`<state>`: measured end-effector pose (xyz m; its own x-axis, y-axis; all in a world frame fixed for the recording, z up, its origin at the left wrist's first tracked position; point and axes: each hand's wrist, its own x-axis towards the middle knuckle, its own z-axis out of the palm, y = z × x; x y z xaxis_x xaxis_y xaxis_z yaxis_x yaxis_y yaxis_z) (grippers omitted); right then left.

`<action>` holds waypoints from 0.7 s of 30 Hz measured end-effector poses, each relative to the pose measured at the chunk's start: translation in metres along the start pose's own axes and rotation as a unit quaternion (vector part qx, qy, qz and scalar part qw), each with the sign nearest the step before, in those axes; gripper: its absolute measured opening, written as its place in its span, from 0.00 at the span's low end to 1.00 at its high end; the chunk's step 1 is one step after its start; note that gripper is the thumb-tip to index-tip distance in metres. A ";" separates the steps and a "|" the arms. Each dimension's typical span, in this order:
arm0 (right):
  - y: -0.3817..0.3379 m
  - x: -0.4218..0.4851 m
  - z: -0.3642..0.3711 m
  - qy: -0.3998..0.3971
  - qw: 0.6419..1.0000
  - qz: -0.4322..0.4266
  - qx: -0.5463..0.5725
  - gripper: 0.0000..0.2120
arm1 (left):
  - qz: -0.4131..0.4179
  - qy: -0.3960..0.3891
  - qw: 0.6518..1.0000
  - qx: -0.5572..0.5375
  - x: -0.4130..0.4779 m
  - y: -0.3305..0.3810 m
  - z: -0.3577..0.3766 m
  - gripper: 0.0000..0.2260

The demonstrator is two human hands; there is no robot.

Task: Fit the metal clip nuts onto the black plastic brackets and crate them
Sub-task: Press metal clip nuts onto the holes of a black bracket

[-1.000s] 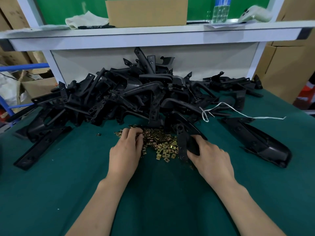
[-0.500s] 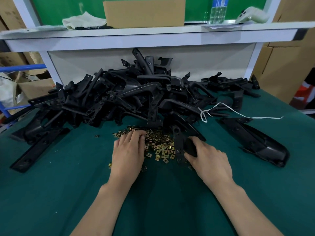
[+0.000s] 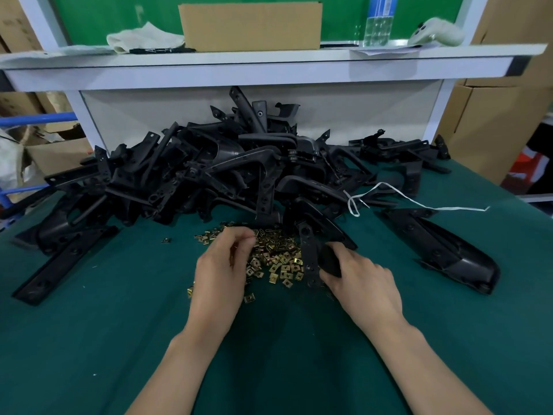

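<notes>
A heap of several brass-coloured clip nuts [image 3: 278,259] lies on the green table in front of a big pile of black plastic brackets [image 3: 227,172]. My left hand [image 3: 223,271] hovers over the left part of the nut heap with fingers curled, its fingertips pinched together at the nuts; whether a nut is between them is hidden. My right hand [image 3: 356,280] grips one black bracket [image 3: 311,256], whose drilled strip stands at the right edge of the nuts.
A long single bracket [image 3: 443,250] lies at the right, another flat strip [image 3: 62,265] at the left. A white string [image 3: 398,194] trails over the pile. Behind, a white shelf [image 3: 269,64] carries a cardboard box, cloth, bottle. Green table [image 3: 269,339] surface lies near me.
My left hand has gone from lying flat on the nuts to lifted with curled, pinching fingers. My right hand holds the same bracket, barely shifted.
</notes>
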<state>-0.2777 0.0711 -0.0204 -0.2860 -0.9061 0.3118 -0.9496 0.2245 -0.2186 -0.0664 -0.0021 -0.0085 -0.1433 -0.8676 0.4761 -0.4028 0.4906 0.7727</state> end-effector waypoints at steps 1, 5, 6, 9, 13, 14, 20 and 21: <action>0.000 0.000 0.000 0.000 1.000 0.000 0.001 0.21 | -0.043 -0.029 0.995 -0.084 -0.002 0.005 0.003 0.07; 0.001 0.000 0.000 0.002 1.000 0.009 0.006 0.22 | -0.107 -0.095 0.963 -0.230 -0.012 0.018 0.019 0.08; 0.001 0.000 0.000 0.005 1.000 0.012 0.009 0.22 | -0.110 -0.100 0.956 -0.253 -0.014 0.021 0.022 0.07; 0.002 0.001 -0.001 0.013 0.999 0.021 0.027 0.22 | -0.107 -0.104 0.948 -0.282 -0.016 0.023 0.024 0.06; 0.005 0.003 -0.001 0.006 0.997 0.023 0.078 0.20 | -0.102 -0.086 0.948 -0.290 -0.014 0.025 0.022 0.05; 0.005 0.003 -0.001 0.006 0.996 0.020 0.083 0.20 | -0.102 -0.083 0.948 -0.290 -0.014 0.025 0.021 0.06; 0.007 0.003 -0.001 0.008 0.996 0.012 0.090 0.22 | -0.101 -0.090 0.950 -0.281 -0.014 0.026 0.020 0.06; 0.007 0.002 -0.001 0.007 0.996 0.011 0.090 0.21 | -0.100 -0.092 0.950 -0.283 -0.014 0.026 0.020 0.06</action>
<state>-0.2851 0.0707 -0.0205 -0.3093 -0.8963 0.3176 -0.9051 0.1750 -0.3875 -0.0931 0.0214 -0.0032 -0.2908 -0.9221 0.2554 0.1042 0.2349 0.9664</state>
